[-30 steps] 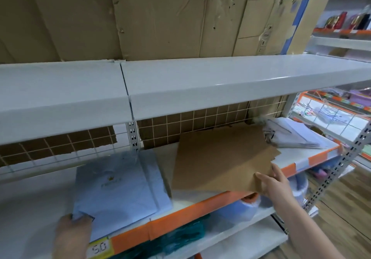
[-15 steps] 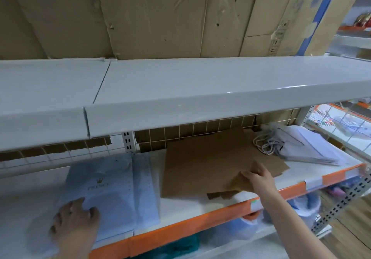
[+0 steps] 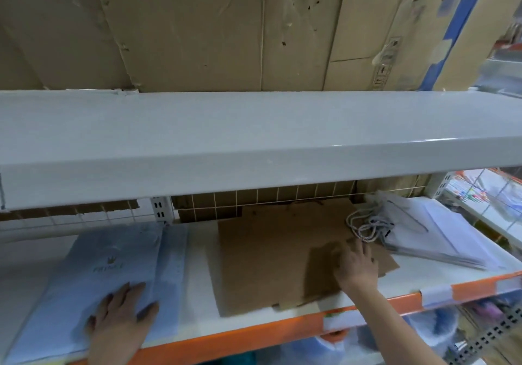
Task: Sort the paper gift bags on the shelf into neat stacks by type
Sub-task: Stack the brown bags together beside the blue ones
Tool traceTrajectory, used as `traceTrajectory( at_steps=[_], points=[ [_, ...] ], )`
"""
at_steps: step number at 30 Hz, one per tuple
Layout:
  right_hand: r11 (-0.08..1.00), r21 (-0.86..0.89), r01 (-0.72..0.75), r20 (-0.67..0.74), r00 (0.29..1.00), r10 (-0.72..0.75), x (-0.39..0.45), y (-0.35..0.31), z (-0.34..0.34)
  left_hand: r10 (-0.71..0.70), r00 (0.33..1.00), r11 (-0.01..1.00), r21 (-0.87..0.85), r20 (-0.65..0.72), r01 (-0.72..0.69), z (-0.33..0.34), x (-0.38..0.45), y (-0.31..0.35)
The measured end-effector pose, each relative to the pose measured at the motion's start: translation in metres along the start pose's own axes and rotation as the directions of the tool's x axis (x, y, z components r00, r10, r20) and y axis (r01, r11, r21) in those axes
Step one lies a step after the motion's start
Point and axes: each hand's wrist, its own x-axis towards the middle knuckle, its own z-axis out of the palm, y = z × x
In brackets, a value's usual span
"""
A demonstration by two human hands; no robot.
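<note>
Three kinds of flat paper bags lie on the white shelf [image 3: 197, 277] with an orange front edge. At the left is a light blue stack [image 3: 113, 265] with a small crown mark; my left hand [image 3: 121, 319] rests flat on its near edge, fingers spread. In the middle lies a brown kraft stack [image 3: 265, 254], its lower bags sticking out at the front and right. My right hand [image 3: 356, 265] presses on its right side with straight fingers. A white stack [image 3: 435, 232] with tangled cord handles lies at the right.
A deep white shelf board [image 3: 254, 144] hangs close above the bags and hides their back edge. Flattened cardboard [image 3: 226, 25] stands behind it. A wire grid backs the shelf. Wrapped goods sit on the lower shelf [image 3: 423, 333]. A neighbouring rack [image 3: 485, 195] is at the right.
My right hand pushed the brown bags back onto the shelf and now lies on top of them. My left hand slid from the blue stack's front corner onto its top.
</note>
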Motion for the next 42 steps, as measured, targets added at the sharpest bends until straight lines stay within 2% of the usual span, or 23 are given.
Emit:
traceTrajectory(
  at_steps=[3, 6, 9, 12, 13, 16, 18, 22, 32, 37, 42],
  points=[
    [0.994, 0.013, 0.110, 0.062, 0.992, -0.110, 0.005, 0.010, 0.006, -0.031, 0.997, 1.000, 0.002, 0.068, 0.031, 0.008, -0.003, 0.003],
    [0.989, 0.001, 0.148, 0.045, 0.988, -0.148, 0.005, 0.012, 0.012, -0.050, 0.997, 0.999, 0.019, 0.063, 0.049, 0.013, -0.005, 0.007],
    [0.987, -0.030, 0.156, 0.053, 0.987, -0.154, 0.003, 0.011, 0.018, -0.059, 0.994, 0.998, -0.009, 0.095, 0.060, 0.011, -0.009, 0.014],
    [0.989, -0.057, 0.139, 0.044, 0.990, -0.136, -0.002, 0.006, 0.021, -0.070, 0.998, 0.997, 0.024, -0.008, 0.070, 0.008, -0.007, 0.013],
    [0.990, -0.061, 0.130, 0.043, 0.991, -0.127, -0.003, 0.003, 0.022, -0.057, 0.998, 0.998, 0.031, 0.017, 0.057, 0.007, -0.008, 0.011],
    [0.992, -0.052, 0.113, 0.066, 0.992, -0.109, -0.008, -0.005, 0.023, -0.016, 0.998, 0.999, 0.049, -0.053, 0.018, 0.004, -0.012, 0.008],
    [0.992, -0.023, 0.125, 0.079, 0.989, -0.123, -0.010, -0.010, 0.023, -0.042, 0.999, 0.999, 0.028, -0.028, 0.043, -0.001, -0.014, 0.012],
    [0.980, 0.072, 0.188, 0.063, 0.979, -0.192, -0.012, -0.025, 0.018, -0.007, 0.999, 1.000, 0.001, 0.038, 0.007, -0.013, -0.011, 0.013],
    [0.859, 0.303, 0.414, 0.017, 0.898, -0.439, -0.064, -0.112, 0.018, 0.057, 0.995, 0.995, 0.084, -0.083, -0.050, -0.068, -0.017, -0.019],
    [0.826, 0.297, 0.478, 0.015, 0.863, -0.505, -0.106, -0.164, 0.025, 0.085, 0.980, 0.996, 0.054, -0.178, -0.077, -0.109, -0.022, -0.067],
    [0.785, 0.345, 0.514, -0.012, 0.839, -0.544, -0.163, -0.225, 0.037, 0.098, 0.976, 0.992, 0.093, -0.194, -0.081, -0.151, -0.035, -0.131]
  ],
)
